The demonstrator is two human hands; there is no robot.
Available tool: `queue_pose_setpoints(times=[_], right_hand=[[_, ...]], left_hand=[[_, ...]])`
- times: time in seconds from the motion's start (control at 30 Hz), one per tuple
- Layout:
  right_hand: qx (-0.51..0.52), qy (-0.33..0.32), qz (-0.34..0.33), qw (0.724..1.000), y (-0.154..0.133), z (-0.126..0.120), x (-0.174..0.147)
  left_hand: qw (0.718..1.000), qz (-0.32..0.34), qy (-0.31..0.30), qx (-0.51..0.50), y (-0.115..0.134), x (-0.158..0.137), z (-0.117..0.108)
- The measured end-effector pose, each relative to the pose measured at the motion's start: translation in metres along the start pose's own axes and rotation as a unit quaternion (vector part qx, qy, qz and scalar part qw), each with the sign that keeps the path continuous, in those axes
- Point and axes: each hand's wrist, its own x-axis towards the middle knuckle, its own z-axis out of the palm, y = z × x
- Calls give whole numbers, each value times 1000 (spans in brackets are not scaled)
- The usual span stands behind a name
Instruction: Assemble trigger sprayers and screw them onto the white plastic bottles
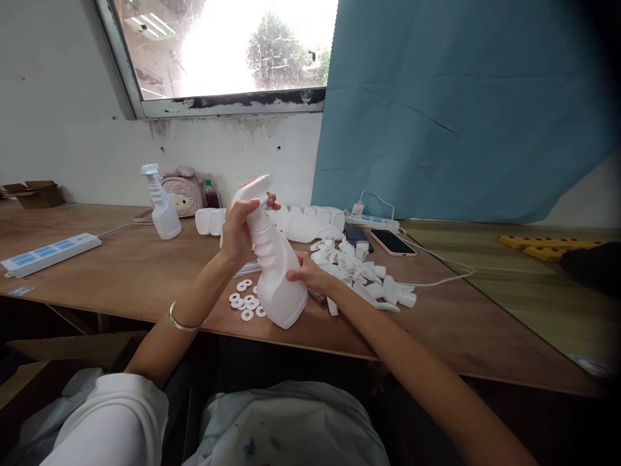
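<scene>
A white spray bottle [280,288] with its trigger head on is held tilted in front of me, over the front of the table. My left hand [237,226] wraps round the trigger head at the top. Lower down, my right hand [310,272] grips the side of the bottle's body. Several flat white washers [247,301] lie just left of the bottle's base. To the right of my right hand is a pile of white trigger spray heads [369,275]. Behind the held bottle, a row of white bottles [310,223] lies on its side.
Another spray bottle [165,210] stands upright at the back left, before a pink bag [184,192]. A power strip [53,254] lies at left. A phone [392,243] and a second power strip [373,222] are behind the pile. An open cardboard box [29,382] sits below the table.
</scene>
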Motion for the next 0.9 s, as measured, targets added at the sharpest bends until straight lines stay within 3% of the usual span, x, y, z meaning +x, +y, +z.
queue_pose_setpoints(times=[0.1, 0.23, 0.37, 0.43, 0.5, 0.63, 0.73, 0.8, 0.9], right_hand=[[6, -1, 2, 1000, 1, -1, 0], [37, -11, 8, 999, 8, -4, 0], [62, 0, -4, 998, 14, -5, 3], [66, 11, -20, 998, 15, -4, 3], [63, 8, -43, 997, 14, -2, 4], [38, -17, -92, 995, 7, -1, 4], [-4, 7, -95, 995, 3, -5, 4], [-26, 28, -94, 995, 4, -7, 5], [-54, 43, -87, 994, 9, -5, 7]], left_hand=[[998, 29, 20, 56, -7, -1, 2], [985, 7, -32, 167, -21, -24, -2], [933, -87, -108, 332, -30, -74, -20], [903, -132, -155, 378, -30, -97, -32], [885, -167, -164, 403, -28, -111, -44], [887, -172, -91, 418, -15, -117, -71], [884, -173, -9, 434, -2, -111, -106], [858, -164, 62, 483, 5, -107, -139], [783, -165, 130, 585, 8, -100, -193]])
